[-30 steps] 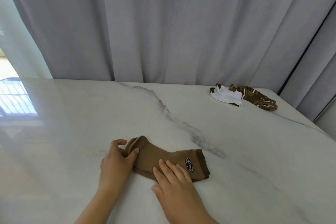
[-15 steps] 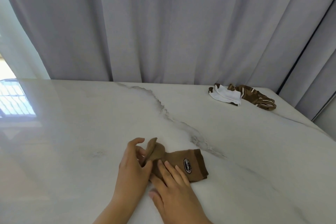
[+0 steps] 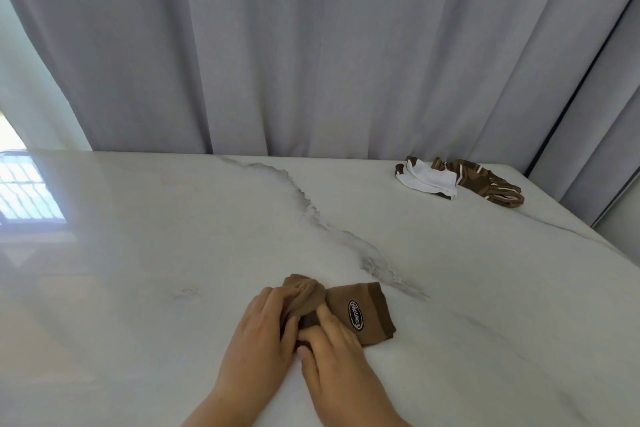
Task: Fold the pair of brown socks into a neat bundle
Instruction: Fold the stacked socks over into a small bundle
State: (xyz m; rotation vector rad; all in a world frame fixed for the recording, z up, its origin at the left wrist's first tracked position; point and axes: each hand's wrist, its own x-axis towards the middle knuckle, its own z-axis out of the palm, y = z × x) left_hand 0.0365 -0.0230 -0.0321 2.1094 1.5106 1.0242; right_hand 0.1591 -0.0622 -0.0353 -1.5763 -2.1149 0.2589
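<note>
The pair of brown socks (image 3: pixel 360 314) lies stacked on the white marble table (image 3: pixel 173 236) near its front edge. Its darker cuff end with an oval black logo patch points right. The toe end is rolled up into a small hump at the left. My left hand (image 3: pixel 263 343) curls around that rolled end, fingers gripping the fabric. My right hand (image 3: pixel 343 367) lies flat on the socks just below the roll, fingertips pressing the fabric down. Both hands touch each other over the socks' left half.
Another pair of socks, white and brown-striped (image 3: pixel 457 180), lies loose at the table's far right corner. Grey curtains (image 3: pixel 311 45) hang right behind the table's far edge. The table's right edge runs diagonally at the right.
My left hand has rolled the socks' toe end rightward toward the cuff, so the visible length is shorter. My right hand has stayed pressing on the socks.
</note>
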